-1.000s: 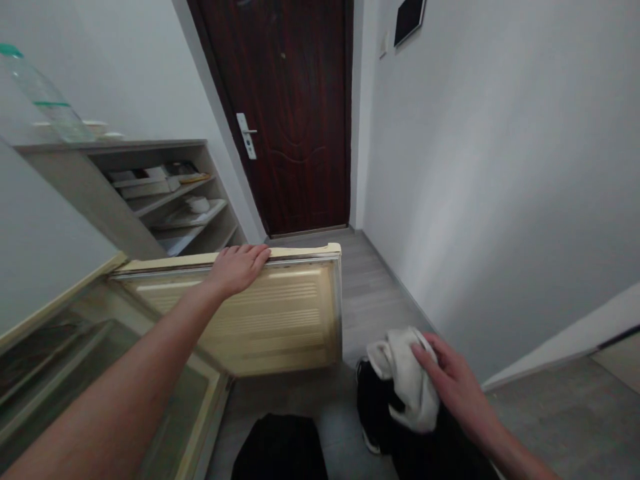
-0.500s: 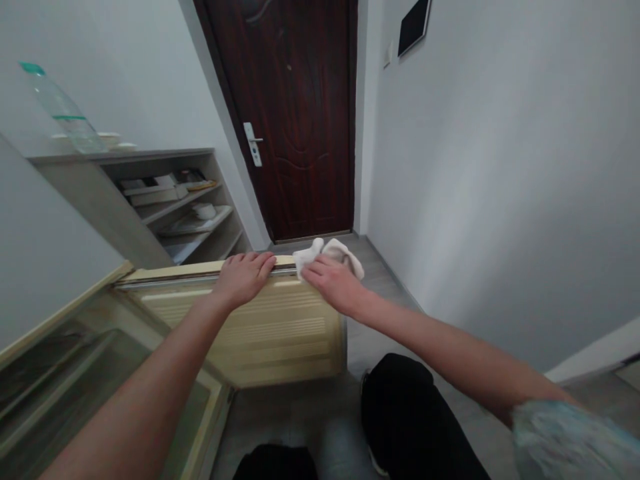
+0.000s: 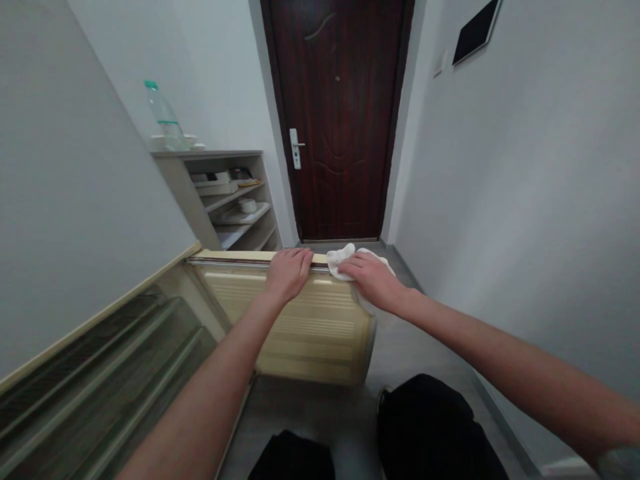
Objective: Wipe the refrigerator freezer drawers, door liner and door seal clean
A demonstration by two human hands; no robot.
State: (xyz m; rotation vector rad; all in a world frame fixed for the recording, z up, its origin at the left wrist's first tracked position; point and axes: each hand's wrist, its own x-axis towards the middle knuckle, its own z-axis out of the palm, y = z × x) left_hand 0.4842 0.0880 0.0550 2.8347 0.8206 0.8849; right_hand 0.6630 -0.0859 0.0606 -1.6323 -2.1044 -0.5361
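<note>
Along a narrow entry passage, a cream refrigerator door [image 3: 310, 333] stands swung open across the floor, its ribbed inner panel facing the camera and its top edge [image 3: 250, 257] running level just below the person's hands. The door's free end sits near the right-hand wall [image 3: 515, 200], leaving a strip of grey floor [image 3: 400, 353] open between them, with a wider stretch of that floor ahead leading to a dark red entry door [image 3: 340, 120], which is closed, its metal handle [image 3: 296, 148] at the left side. To the left, the refrigerator cabinet [image 3: 100, 347] fills the near side of the frame, its glass shelves visible and its cream rim angling toward the door. Beyond it stands a grey shelf unit [image 3: 220, 200] holding papers and a small white dish, with a clear plastic bottle [image 3: 165, 117] on top. Black-trousered knees [image 3: 430, 427] occupy the foreground below the door. The left hand [image 3: 289, 275] lies flat over the top edge, fingers spread slightly and not pinching. The right hand [image 3: 373, 281] presses a white cloth [image 3: 345, 260] onto the same edge, just beside the left hand, palm down with the fingers over the cloth. Both arms reach forward, well apart at the elbows.
</note>
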